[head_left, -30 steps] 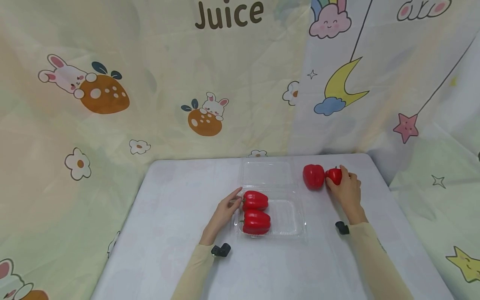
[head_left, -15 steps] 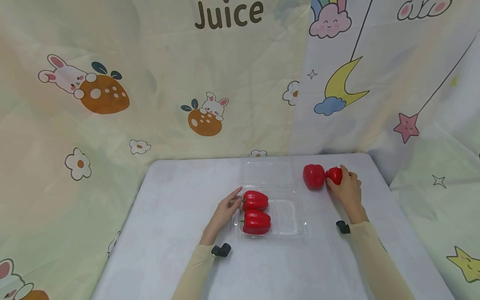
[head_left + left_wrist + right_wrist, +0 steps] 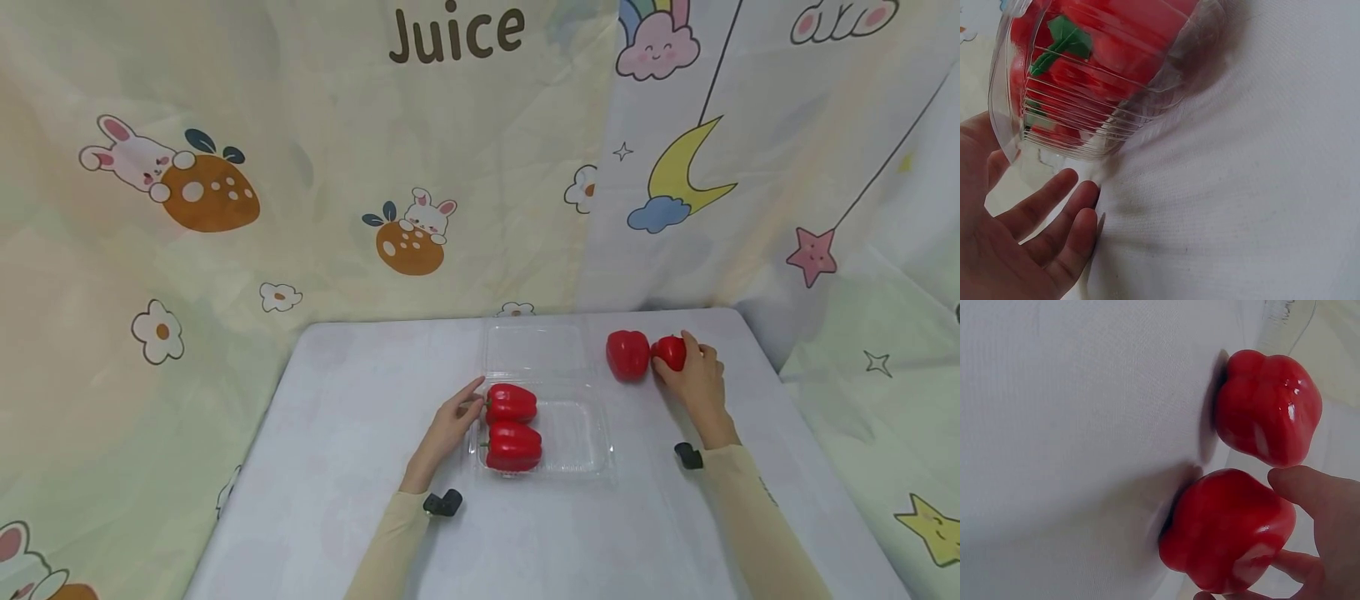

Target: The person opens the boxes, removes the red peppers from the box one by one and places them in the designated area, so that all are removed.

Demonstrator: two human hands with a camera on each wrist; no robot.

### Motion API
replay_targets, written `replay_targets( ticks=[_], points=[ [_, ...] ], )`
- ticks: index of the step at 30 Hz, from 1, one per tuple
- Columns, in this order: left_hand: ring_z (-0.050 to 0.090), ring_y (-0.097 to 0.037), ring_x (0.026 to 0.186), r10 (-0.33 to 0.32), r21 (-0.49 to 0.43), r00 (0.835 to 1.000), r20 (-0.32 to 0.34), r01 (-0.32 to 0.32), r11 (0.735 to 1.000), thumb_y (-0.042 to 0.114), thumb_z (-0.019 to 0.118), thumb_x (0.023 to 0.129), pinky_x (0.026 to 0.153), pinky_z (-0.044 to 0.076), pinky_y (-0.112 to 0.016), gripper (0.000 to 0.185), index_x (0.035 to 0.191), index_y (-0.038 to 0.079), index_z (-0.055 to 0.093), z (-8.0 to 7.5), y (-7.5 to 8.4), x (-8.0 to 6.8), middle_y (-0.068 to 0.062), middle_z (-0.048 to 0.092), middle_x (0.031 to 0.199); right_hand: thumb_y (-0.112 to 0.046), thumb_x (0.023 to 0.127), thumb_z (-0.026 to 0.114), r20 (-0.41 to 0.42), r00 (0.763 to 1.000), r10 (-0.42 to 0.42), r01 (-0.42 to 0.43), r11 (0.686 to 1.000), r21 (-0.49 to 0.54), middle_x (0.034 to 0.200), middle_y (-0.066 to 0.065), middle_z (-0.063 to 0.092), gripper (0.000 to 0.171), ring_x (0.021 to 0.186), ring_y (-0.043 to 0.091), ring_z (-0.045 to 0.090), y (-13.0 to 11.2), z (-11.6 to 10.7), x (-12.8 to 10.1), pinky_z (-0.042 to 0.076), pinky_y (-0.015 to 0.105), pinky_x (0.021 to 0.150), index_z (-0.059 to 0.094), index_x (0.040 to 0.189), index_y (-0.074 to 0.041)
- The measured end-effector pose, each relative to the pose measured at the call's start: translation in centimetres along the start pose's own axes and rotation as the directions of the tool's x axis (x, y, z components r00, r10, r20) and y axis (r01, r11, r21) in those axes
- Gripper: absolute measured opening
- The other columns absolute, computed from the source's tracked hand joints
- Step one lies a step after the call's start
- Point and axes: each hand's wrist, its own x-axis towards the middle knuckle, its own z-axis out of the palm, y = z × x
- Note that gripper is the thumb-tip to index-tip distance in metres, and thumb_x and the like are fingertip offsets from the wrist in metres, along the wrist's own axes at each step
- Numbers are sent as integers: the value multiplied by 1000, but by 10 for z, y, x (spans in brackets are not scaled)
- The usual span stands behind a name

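Clear clamshell tray (image 3: 581,437) holding two red peppers (image 3: 512,425), left hand (image 3: 448,427) relaxed, fingers straight beside it, right hand (image 3: 697,383) gripping small pepper (image 3: 669,352) on bench (image 3: 337,467)

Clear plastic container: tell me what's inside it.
The clear plastic container holds two red peppers side by side against its left wall; the right half looks bare. What lies beneath the peppers is hidden.

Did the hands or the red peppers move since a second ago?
Nothing visibly moved. The right hand still grips the small pepper beside the loose pepper. The left hand still rests open against the clear tray holding two peppers.
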Motion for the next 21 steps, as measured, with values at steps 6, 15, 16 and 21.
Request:
replay_targets(
  ticks=[6,15,16,21],
  points=[
    [68,-27,113,11,-8,1000,-3,-11,1000,44,53,103,98,56,-49,51,152,36,43,0,1,-1,-10,65,131,-29,94,64,-3,1000,-3,3,1000,-8,147,40,26,84,134,60,30,1,-1,0,46,72,95,17,158,-3],
    [68,-27,112,27,-4,1000,1,-27,1000,41,52,104,97,56,-49,51,153,32,42,-1,0,0,-11,64,131,-28,94,64,-20,1000,-17,17,1000,-5,149,39,25,83,136,58,29,-3,-4,-2,46,72,96,17,159,-4],
    [69,-27,112,31,-4,1000,-1,-31,1000,40,52,104,97,56,-50,51,153,31,42,-1,0,0,-11,64,131,-28,94,65,-24,999,-23,23,1000,-6,149,38,26,83,136,58,29,-4,-5,-3,46,72,96,18,159,-4],
    [68,-27,113,19,-7,1000,-1,-19,1000,40,53,104,97,56,-50,51,153,31,43,0,0,0,-11,64,133,-27,93,66,-44,998,-53,52,999,-14,149,38,25,84,136,58,29,-9,-8,-5,46,73,95,19,158,-4]
  ],
)
